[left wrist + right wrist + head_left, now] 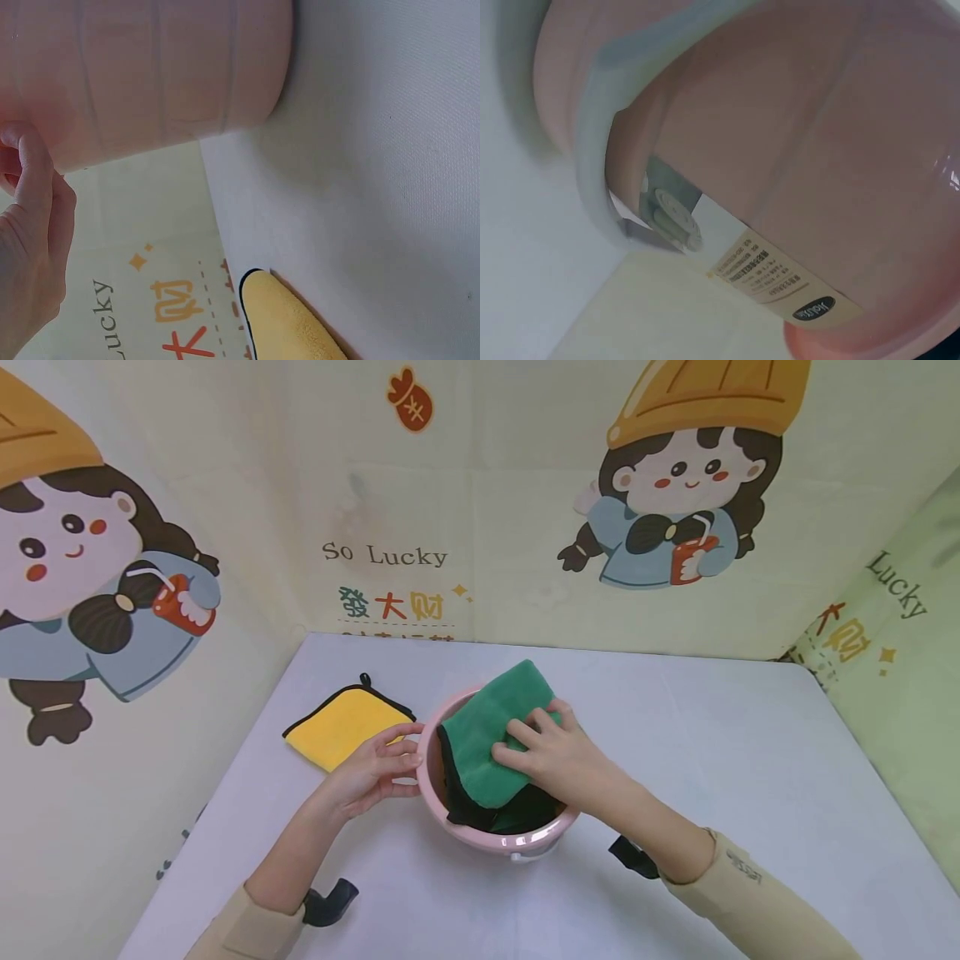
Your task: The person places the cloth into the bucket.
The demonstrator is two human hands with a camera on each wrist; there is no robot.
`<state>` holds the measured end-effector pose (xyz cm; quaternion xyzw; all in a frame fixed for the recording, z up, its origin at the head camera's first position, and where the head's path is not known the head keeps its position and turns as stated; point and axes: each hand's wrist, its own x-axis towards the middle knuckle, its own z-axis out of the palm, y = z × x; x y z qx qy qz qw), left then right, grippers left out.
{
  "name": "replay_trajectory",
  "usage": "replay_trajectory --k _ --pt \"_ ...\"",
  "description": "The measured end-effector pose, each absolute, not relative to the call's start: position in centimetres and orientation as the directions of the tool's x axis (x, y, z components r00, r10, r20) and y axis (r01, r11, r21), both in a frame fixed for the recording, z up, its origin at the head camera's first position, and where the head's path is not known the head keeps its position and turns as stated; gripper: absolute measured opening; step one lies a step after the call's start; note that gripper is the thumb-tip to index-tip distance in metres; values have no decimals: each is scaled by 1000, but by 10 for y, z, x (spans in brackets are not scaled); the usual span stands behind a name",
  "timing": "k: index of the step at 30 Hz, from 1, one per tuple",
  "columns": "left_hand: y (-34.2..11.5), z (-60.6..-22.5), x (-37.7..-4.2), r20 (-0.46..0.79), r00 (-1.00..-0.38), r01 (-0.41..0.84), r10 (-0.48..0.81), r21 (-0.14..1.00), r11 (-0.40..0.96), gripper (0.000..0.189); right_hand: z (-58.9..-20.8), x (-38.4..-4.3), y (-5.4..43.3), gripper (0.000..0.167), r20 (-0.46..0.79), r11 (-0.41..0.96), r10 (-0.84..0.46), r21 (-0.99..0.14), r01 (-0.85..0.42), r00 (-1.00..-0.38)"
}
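A pink bucket [423, 777] stands mid-table, its plastic side [187, 67] filling much of the left wrist view. In its mouth sits a folded green cloth [480, 752] with black edging, its upper corner above the far rim. My right hand [558, 756] grips this cloth from above with bent fingers. Darker cloth [528, 810] shows below it inside the bucket. My left hand [375, 772] reaches to the bucket's left rim, fingers fairly straight and fingertips right at its outer side. The right hand is out of sight in the right wrist view.
A folded yellow cloth [348, 722] with black edging and a small loop lies behind the left hand. A pale handle [604, 112] hangs on the bucket, near a printed label [769, 274]. Patterned curtains [517, 527] surround the white table [735, 752].
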<state>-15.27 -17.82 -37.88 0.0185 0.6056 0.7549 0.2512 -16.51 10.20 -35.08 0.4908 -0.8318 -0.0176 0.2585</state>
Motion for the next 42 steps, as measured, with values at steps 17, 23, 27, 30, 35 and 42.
replay_trajectory --k 17,23,27,30,35,42 --pt "-177 -377 -153 -287 -869 -369 404 918 -143 51 -360 -171 83 23 215 442 -893 253 -861 -395" --pt "-178 -376 -153 -296 -866 -378 402 915 -141 51 -362 -173 79 26 152 444 -895 240 -863 -419" --pt "-178 -376 -153 -298 -867 -379 400 915 -140 50 -363 -173 78 28 123 445 -896 232 -865 -427" --pt "-178 -376 -153 -295 -867 -376 401 916 -139 51 -363 -173 78 29 103 438 -899 240 -866 -426" --pt "-178 -376 -153 -299 -869 -376 395 917 -133 53 -363 -172 78 34 47 429 -901 242 -870 -431" --pt "-177 -376 -152 -297 -871 -370 391 921 -125 55 -362 -171 78 44 -101 443 -875 232 -866 -474"
